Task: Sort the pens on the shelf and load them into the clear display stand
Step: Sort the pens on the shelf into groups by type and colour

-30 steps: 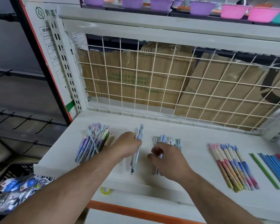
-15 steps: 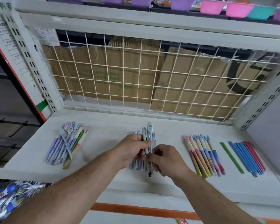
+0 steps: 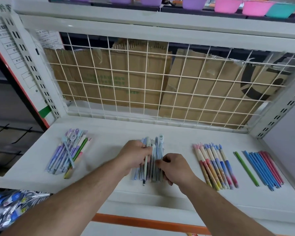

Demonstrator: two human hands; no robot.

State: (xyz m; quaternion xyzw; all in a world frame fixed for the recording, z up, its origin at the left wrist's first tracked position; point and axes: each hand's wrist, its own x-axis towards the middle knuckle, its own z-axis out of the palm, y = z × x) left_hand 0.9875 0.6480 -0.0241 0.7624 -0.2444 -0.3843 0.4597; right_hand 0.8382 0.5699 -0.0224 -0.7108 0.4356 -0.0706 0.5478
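Note:
A bundle of pale blue and grey pens [image 3: 154,160] lies in the middle of the white shelf [image 3: 109,142]. My left hand [image 3: 134,155] grips several of these pens from the left side. From the right, my right hand [image 3: 174,167] pinches the same bundle with curled fingers. A mixed pile of purple and pastel pens [image 3: 70,153] lies at the left. To the right sit a row of red, orange and blue patterned pens [image 3: 215,165], one green pen [image 3: 246,168], and a row of blue and pink pens [image 3: 266,168]. No clear display stand is in view.
A white wire grid [image 3: 152,82] backs the shelf, with cardboard behind it. Coloured plastic bowls [image 3: 228,5] line the shelf above. Packaged goods fill a basket [image 3: 10,206] at the lower left. A grey upright panel [image 3: 289,142] closes the right side.
My left hand brought its pen over to the middle bundle, and both hands closed on that bundle. The camera view shifted to the right.

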